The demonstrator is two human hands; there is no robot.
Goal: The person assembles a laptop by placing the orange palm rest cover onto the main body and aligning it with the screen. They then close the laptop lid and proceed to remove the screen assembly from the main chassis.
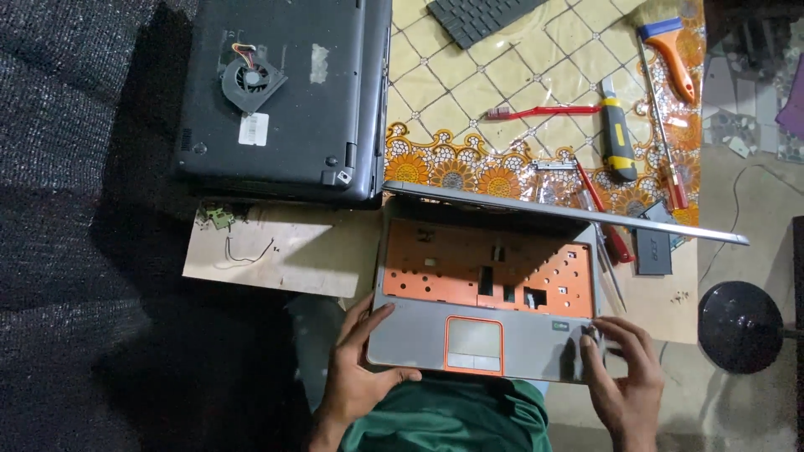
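- Silver-and-orange laptop (pixel 481 301), keyboard out, orange tray bare, resting at near counter (pixel 285 259) edge over lap.
- Left hand (pixel 356 368) gripping front-left corner of palmrest, thumb on top.
- Right hand (pixel 624 377) curled on front-right corner, fingertips pressing the edge; nothing else held.
- Judged mid-disassembly: palmrest likely being pried or steadied.
- Screwdrivers (pixel 618 138), red toothbrush (pixel 540 110), loose keyboard (pixel 481 17), second dark laptop (pixel 285 92) with fan (pixel 251 79) lying beyond.
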